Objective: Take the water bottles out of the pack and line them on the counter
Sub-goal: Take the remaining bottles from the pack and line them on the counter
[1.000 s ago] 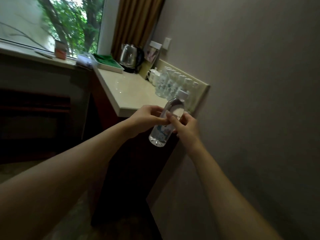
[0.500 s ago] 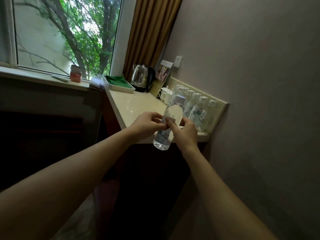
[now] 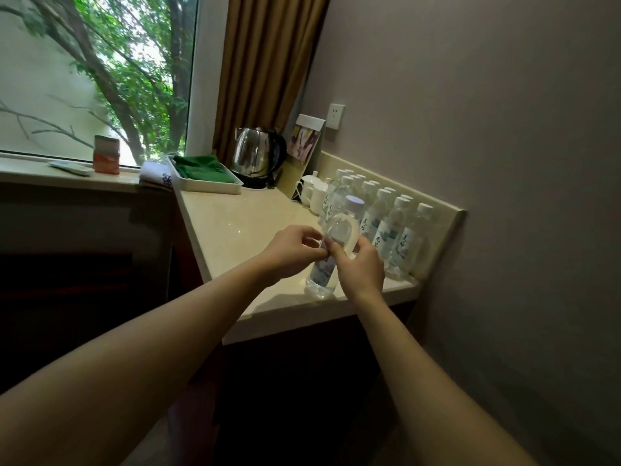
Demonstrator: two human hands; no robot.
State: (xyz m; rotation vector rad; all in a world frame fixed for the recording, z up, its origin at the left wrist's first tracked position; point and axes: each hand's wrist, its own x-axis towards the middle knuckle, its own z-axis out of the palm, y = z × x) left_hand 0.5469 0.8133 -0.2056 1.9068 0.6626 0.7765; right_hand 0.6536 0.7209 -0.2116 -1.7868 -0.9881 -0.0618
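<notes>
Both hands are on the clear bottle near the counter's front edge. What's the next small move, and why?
Probably slide the clear plastic water bottle back toward the row of white-capped bottles by the backsplash, then release. The left hand and right hand both hold it near the beige stone counter front edge, short of the line.

- bottle (image 3: pixel 327 260): clear plastic, pale cap, blue-and-white label round the middle. Tilted, cap leaning away toward the wall, base at or just above the bench (image 3: pixel 242 227) near its front edge; contact unclear.
- held at mid-body, left hand (image 3: pixel 289 252) on one side, right hand (image 3: pixel 361 267) on the other, fingers curled round the label.
- row of bottles (image 3: pixel 386 223): same type, white caps, upright, packed close along the back of the bench by the wall, just behind the held one.
</notes>
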